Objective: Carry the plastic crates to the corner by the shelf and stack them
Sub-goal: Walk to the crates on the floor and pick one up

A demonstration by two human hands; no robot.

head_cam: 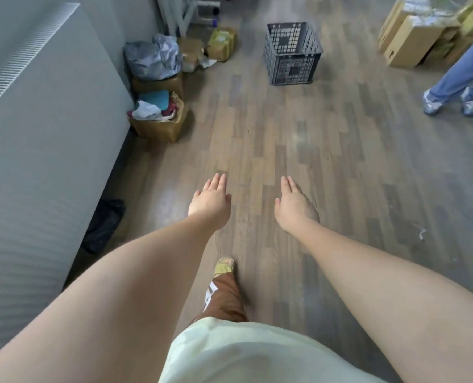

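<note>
A dark grey plastic crate (293, 53) with lattice walls stands upright and empty on the wooden floor, far ahead near the top centre. My left hand (212, 201) and my right hand (294, 205) reach forward side by side over the floor, palms down, fingers extended and holding nothing. Both hands are well short of the crate. A metal shelf frame (185, 12) shows at the top, left of the crate.
A large grey cabinet (36, 134) fills the left side. Boxes and bags of clutter (160, 106) line the wall beyond it. Cardboard boxes (412, 40) are stacked at the top right. Another person's legs (456, 78) stand at the right. A black bag (104, 225) lies by the cabinet.
</note>
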